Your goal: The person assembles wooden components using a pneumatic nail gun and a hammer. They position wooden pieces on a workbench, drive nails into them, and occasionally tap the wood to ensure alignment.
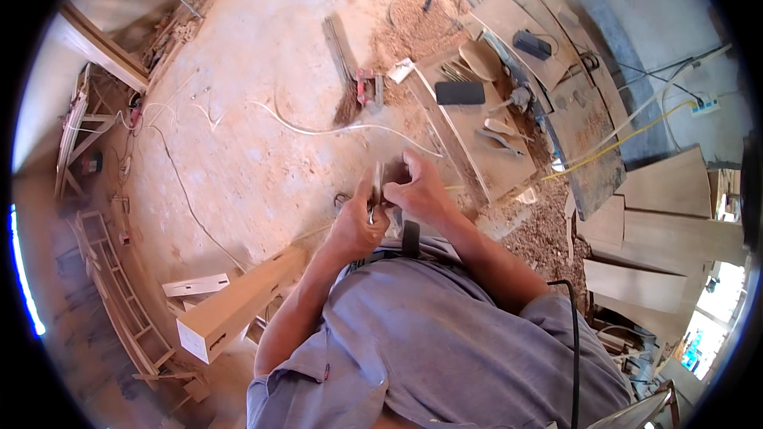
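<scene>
In front of the grey shirt (445, 310): the left hand (359, 222) has its fingers closed round a thin, pale piece (377, 183), which stands up between the two hands.
Right hand (417, 192): thumb and fingers curled, a gap between them, right beside the piece; whether it touches, I can't tell.
Low bench, right: a wooden top (502, 172) with a flat dark slab (459, 94) among tools.
Floor: pale and dusty, a white cable (318, 125) across it, shavings (417, 28) heaped far off.
Near left: a long wooden beam (238, 302).
Hard to make out: the piece's lower end, hidden by fingers; the room's edges, cut off by darkness.
</scene>
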`<state>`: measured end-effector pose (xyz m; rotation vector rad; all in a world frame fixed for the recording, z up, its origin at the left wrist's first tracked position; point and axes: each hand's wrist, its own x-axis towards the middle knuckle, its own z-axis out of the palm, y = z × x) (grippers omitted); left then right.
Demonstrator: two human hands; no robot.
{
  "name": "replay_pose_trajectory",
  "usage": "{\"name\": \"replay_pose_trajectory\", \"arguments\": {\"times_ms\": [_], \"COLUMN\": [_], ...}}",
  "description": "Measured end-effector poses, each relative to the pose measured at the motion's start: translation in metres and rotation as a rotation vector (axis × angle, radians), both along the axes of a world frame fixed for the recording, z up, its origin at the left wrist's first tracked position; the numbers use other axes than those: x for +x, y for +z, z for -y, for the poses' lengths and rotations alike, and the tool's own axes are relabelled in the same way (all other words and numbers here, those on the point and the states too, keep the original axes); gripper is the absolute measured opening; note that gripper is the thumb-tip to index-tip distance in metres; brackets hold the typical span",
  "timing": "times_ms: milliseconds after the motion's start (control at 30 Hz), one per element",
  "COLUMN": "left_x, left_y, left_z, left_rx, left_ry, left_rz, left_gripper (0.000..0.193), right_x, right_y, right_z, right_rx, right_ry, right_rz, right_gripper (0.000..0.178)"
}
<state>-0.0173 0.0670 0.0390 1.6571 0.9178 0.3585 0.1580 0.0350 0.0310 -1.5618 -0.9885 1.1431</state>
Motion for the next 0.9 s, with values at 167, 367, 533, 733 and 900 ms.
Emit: {"name": "replay_pose_trajectory", "arguments": {"times_ms": [167, 367, 533, 733, 900], "left_x": [-0.051, -0.102, -0.122, -0.11, -0.102], "left_y": [0.008, 0.026, 0.045, 0.052, 0.009], "left_z": [-0.003, -0.013, -0.028, -0.047, -0.047], "left_rx": [-0.024, -0.241, -0.614, -0.525, -0.726], "left_ry": [0.052, 0.15, 0.262, 0.178, 0.372], "left_rz": [0.148, 0.45, 0.641, 0.616, 0.449], "left_gripper": [0.069, 0.061, 0.049, 0.049, 0.04], "right_x": [-0.044, -0.103, -0.122, -0.119, -0.08], "right_y": [0.035, 0.056, 0.072, 0.076, 0.066], "right_z": [-0.026, -0.043, -0.047, -0.045, -0.035], "right_rx": [-0.07, -0.086, 0.078, 0.166, 0.058], "right_ry": [0.146, 0.195, 0.221, 0.205, 0.037], "right_rz": [-0.026, 0.102, 0.154, 0.181, -0.389], "right_gripper": [0.05, 0.07, 0.082, 0.087, 0.087]}}
